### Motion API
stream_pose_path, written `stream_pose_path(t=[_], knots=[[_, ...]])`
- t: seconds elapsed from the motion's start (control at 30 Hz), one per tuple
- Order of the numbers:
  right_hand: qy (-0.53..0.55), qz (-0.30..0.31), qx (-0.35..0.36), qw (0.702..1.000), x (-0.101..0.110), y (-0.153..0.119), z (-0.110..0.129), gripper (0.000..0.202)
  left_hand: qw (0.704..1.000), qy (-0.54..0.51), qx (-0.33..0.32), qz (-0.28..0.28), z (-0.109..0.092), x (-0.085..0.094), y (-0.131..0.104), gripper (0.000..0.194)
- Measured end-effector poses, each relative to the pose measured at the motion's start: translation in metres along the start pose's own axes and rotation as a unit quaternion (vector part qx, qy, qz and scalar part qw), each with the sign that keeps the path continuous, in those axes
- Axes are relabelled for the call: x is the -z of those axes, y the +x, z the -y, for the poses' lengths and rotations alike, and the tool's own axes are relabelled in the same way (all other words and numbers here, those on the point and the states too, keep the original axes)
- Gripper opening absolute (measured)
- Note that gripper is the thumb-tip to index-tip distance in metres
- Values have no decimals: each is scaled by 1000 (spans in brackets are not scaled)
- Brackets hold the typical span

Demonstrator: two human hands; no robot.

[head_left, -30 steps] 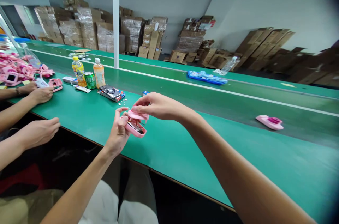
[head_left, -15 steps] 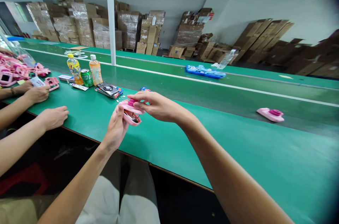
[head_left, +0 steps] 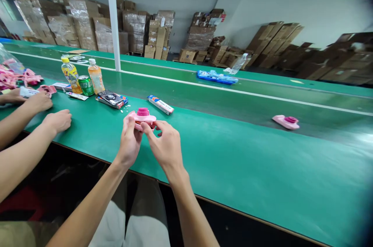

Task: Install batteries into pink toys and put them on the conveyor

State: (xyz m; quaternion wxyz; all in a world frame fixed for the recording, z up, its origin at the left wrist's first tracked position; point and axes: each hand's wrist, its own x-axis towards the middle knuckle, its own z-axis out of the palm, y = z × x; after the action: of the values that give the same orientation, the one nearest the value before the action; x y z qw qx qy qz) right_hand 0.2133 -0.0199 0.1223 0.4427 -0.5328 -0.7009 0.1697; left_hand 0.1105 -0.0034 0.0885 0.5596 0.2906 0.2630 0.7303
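A pink toy camera [head_left: 143,116] with a raised magenta lens is held above the green table, lens facing up. Its two shell halves stand slightly apart, and dark and orange parts show in the gap. My left hand [head_left: 129,142] is closed around its left end. On the right end, the thumb and fingers of my right hand [head_left: 166,142] grip the shell edges. Beyond my hands lies a long white and blue carton [head_left: 160,105]. A second pink toy camera [head_left: 286,121] rests farther right, by the belt edge.
At left, a co-worker's hands [head_left: 39,101] are near pink parts [head_left: 17,77]. Two drink bottles [head_left: 71,76], a green can [head_left: 86,85] and a black device on boxes [head_left: 110,98] stand nearby. Across the belt [head_left: 175,93] lies a blue tray [head_left: 216,77]. A white post [head_left: 113,21] rises behind.
My right hand has moved from the magenta lens on top down to the right edge of the shell. The halves are now closer together. The view has shifted slightly right.
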Motion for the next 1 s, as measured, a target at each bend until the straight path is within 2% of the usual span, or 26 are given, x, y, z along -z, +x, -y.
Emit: stream_pose_path(t=[0.1,0.2,0.27,0.33,0.43,0.57,0.67,0.77,0.83,0.9,1.0], knots=[[128,-13,-45,991,-12,-2,-6,30,1000,-6,-11,-16,8,0,-1,45],[234,-36,-75,969,-27,-6,-13,31,999,-13,-12,-31,16,-3,0,44],[215,-64,-50,973,-35,-10,-20,31,998,-25,-17,-56,20,-6,0,41],[146,-99,-10,984,-41,-15,-28,29,995,-35,-30,-84,24,-9,-1,39],[70,-122,26,990,-43,-21,-40,31,995,-30,-32,-85,29,-12,-4,41],[64,-99,59,991,-37,-30,-54,31,998,-16,-15,-59,34,-11,-6,52],[97,-74,64,990,-34,-38,-60,28,997,-35,-4,-75,33,-10,-5,44],[209,-88,-4,974,-30,-40,-61,29,994,-61,9,-87,32,-8,-4,32],[265,-92,-64,958,-26,-37,-56,35,995,-65,19,-74,33,-6,-6,32],[269,-61,-100,956,-18,-30,-50,36,996,-58,26,-55,35,-2,-8,37],[278,17,-133,951,-6,-21,-44,29,998,-18,34,-43,41,5,-11,45]])
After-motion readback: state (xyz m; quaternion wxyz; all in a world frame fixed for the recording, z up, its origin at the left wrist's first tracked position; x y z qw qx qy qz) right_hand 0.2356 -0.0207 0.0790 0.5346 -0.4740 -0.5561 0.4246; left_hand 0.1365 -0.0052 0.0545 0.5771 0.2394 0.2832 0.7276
